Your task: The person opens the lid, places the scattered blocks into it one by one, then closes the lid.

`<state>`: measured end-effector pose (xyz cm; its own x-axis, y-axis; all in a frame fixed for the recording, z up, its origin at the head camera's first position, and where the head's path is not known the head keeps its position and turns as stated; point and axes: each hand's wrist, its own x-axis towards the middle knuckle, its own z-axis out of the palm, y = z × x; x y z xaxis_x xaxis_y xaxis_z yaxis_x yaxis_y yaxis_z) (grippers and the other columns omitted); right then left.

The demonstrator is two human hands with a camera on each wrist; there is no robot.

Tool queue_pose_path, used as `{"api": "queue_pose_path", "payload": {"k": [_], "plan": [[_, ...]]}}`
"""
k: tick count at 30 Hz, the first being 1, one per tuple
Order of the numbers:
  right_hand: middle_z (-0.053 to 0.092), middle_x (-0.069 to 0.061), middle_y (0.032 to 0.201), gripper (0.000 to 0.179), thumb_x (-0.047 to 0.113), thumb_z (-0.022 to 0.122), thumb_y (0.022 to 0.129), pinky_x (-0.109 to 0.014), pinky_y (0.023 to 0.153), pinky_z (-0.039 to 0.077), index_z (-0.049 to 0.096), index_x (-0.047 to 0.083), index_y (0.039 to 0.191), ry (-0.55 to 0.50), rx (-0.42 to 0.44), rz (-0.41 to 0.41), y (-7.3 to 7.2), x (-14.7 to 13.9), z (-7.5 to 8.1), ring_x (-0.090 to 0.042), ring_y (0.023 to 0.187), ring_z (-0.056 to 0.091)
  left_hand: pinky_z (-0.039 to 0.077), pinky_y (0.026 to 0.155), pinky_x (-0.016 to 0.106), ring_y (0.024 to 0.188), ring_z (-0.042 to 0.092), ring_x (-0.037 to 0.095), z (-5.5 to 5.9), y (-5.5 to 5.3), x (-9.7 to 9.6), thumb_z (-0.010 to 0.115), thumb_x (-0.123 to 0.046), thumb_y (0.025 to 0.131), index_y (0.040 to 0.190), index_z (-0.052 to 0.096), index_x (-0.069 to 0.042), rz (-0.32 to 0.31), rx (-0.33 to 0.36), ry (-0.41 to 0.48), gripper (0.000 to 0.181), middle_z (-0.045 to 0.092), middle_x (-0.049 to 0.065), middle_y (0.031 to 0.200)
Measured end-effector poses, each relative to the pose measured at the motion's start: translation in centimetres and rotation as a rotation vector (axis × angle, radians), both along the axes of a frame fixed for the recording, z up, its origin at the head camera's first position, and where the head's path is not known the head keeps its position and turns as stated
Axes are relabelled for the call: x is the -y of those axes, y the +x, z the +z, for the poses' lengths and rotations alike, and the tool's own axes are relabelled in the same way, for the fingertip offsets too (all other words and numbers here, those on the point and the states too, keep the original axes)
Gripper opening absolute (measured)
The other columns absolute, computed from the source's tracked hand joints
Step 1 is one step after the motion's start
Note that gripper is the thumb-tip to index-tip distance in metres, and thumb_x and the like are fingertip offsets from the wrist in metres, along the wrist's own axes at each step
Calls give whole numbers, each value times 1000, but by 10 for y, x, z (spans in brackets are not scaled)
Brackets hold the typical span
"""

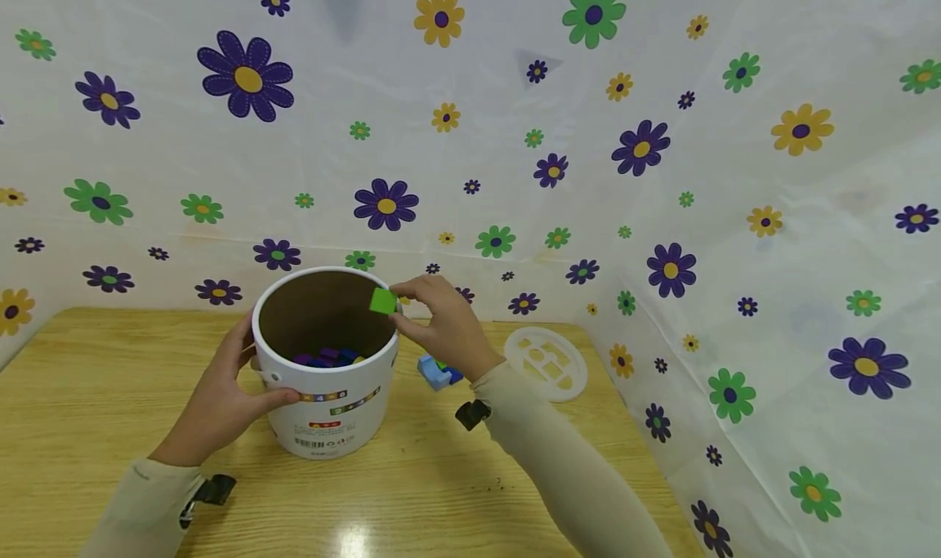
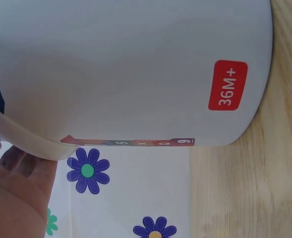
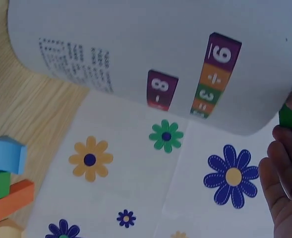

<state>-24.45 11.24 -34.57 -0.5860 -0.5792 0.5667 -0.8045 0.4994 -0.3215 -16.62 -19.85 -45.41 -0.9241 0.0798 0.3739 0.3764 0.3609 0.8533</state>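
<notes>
A white bucket (image 1: pixel 331 411) stands upright on the table, with several purple, blue and yellow blocks (image 1: pixel 328 357) visible at its bottom. My left hand (image 1: pixel 218 399) holds the bucket's left side, thumb across the front and fingers round the side near the rim. In the left wrist view those fingers (image 2: pixel 24 168) lie by the bucket's pale handle (image 2: pixel 31 141). My right hand (image 1: pixel 448 321) pinches a green block (image 1: pixel 383 301) between thumb and fingertips at the bucket's right rim. The right wrist view shows the green block (image 3: pixel 287 116) partly covered by the fingers.
Light blue, green and dark blue blocks (image 1: pixel 435 372) lie right of the bucket, and the right wrist view also shows an orange block (image 3: pixel 13 199) there. A white oval cut-out plate (image 1: pixel 515 354) lies farther right. Behind hangs a flower-patterned sheet (image 1: pixel 470 158).
</notes>
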Motion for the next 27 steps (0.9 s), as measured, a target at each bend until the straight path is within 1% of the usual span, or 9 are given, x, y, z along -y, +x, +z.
{"api": "queue_pose_path", "payload": {"k": [5,9,12,17,22,25,27], "plan": [[72,-3,121,34,19,76,96,-28,102,54,71,8,128,39,111,34,0,17,1,-16,112,63,30,112,78,146,31,47,-1,0,0,93,-19,79,164,15,-42,1,4,-2,118,27,8,166],[71,-1,123,33,22,76,96,-27,102,54,72,10,126,26,237,33,-1,25,-1,-15,116,64,30,112,78,146,31,47,0,0,0,93,-20,79,164,15,-43,4,9,-3,118,27,9,166],[71,0,124,33,24,77,96,-28,104,53,72,12,126,7,303,27,-1,26,-3,-13,118,64,30,113,77,146,31,47,0,0,-1,93,-21,79,164,15,-42,2,8,-3,118,27,8,166],[71,3,124,33,25,76,96,-28,107,52,72,13,127,-10,336,25,-2,25,-5,-10,118,63,29,113,78,147,30,48,1,-1,-1,93,-21,79,164,15,-43,1,8,-8,117,26,7,167],[72,2,122,32,24,75,97,-29,109,51,73,12,126,-28,346,48,-1,24,-6,-9,117,64,29,112,79,147,30,49,0,-2,0,92,-21,79,164,15,-42,5,7,-12,117,26,7,167],[70,1,127,33,25,73,98,-32,113,48,71,12,129,-59,370,80,0,19,-7,-10,123,62,29,112,79,147,30,48,-1,-2,0,93,-20,79,165,15,-40,2,3,-6,117,27,7,167],[69,1,131,35,24,72,99,-35,115,46,70,11,132,-94,386,100,-2,12,-11,-11,127,59,29,112,78,147,30,48,-1,-2,1,93,-19,79,165,16,-38,-4,0,0,117,27,7,166]]}}
